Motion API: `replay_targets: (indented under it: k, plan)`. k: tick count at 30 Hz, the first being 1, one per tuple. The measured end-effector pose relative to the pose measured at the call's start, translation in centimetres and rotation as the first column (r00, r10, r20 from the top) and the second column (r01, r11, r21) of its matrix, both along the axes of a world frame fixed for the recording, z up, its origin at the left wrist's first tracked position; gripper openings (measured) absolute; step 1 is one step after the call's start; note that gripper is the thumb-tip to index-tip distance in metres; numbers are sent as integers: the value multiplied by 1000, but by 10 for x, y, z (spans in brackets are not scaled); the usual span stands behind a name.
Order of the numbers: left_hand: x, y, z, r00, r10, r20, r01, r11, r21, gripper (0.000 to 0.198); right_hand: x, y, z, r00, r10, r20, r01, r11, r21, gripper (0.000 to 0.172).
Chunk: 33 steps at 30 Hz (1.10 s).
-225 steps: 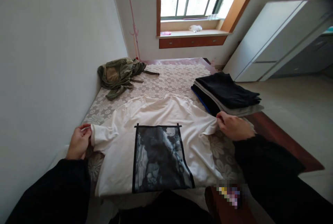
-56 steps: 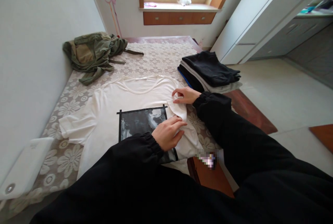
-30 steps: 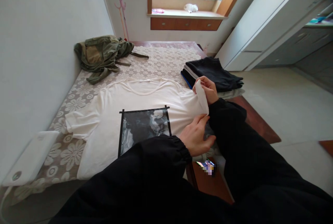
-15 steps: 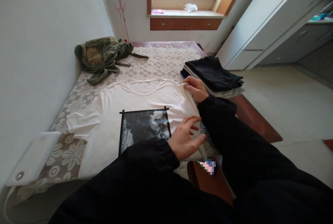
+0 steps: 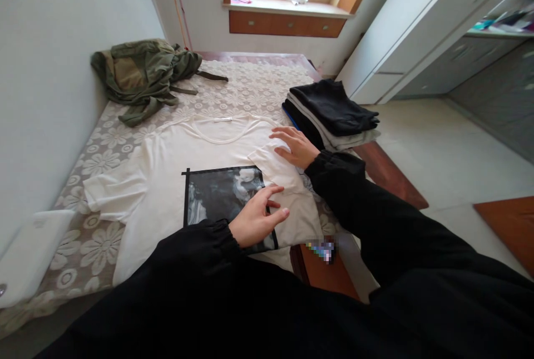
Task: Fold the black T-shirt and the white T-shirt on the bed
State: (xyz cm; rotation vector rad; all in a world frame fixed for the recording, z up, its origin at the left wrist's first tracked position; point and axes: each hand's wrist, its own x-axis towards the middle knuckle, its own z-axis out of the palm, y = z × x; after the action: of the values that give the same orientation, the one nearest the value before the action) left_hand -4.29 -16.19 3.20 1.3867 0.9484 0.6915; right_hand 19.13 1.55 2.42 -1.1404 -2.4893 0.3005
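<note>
A white T-shirt with a dark printed picture lies spread on the tablecloth, neckline away from me. Its right-hand sleeve is folded inward over the body, covering a top corner of the print. My right hand rests at that folded sleeve with its fingers stretched out, appearing to touch the cloth. Nearer to me, my left hand is over the print's right side, thumb and fingers apart, holding nothing. Whether it touches the shirt I cannot tell. My left forearm hides part of the shirt's lower edge.
Beyond my right hand is a stack of folded clothes, dark on top. A green backpack lies at the far left against the wall. A white device sits at the left edge, and a wooden stool stands below the near edge.
My right hand has brought the right sleeve inward onto the shirt body and loosened its pinch. My left hand has moved left over the print. The view has shifted slightly.
</note>
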Motion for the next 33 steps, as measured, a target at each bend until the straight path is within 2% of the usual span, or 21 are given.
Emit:
replay_targets:
  k: [5,8,10,12,15,17,19,21,23,26,28,30,33]
  plan:
    - [-27,5,13,991,-63,-120,90,968,235,46,7,-24,-18,996,17,90,-13,999,-53,49]
    - [-66,8,23,972,10,-235,69,943,327,42,2,-31,-27,983,80,163,-69,995,-74,54]
    - [-102,11,27,933,123,-339,4,936,351,44,-1,-36,-32,975,98,202,-84,994,-73,60]
    - [-144,13,28,838,286,-464,-92,913,396,49,-1,-40,-36,966,84,243,-72,996,-55,66]
    - [-208,9,26,587,510,-628,-226,849,478,53,4,-40,-42,954,54,295,-43,998,-42,70]
    - [-243,1,23,412,583,-700,-295,812,504,54,7,-33,-40,944,42,328,-25,998,-54,71]
    - [-268,-10,19,272,603,-750,-328,791,517,54,0,-22,-30,933,48,357,-32,998,-50,69]
    - [-282,-20,16,167,592,-788,-334,786,520,55,-22,-15,-11,931,115,347,-107,993,-43,62]
    - [-288,-24,16,98,570,-815,-349,787,509,57,-61,-12,11,928,251,276,-241,968,-69,53]
    - [-293,-14,20,100,548,-830,-391,789,474,59,-138,-13,32,883,450,130,-426,887,-179,52]
    - [-298,1,26,124,564,-817,-420,776,472,58,-185,-11,31,857,509,84,-482,847,-223,48]
    - [-305,20,30,121,583,-803,-456,751,477,52,-219,-3,21,875,483,37,-462,856,-232,39]
    - [-320,41,32,119,596,-794,-520,719,461,25,-241,12,-3,920,364,-145,-390,888,-243,27]
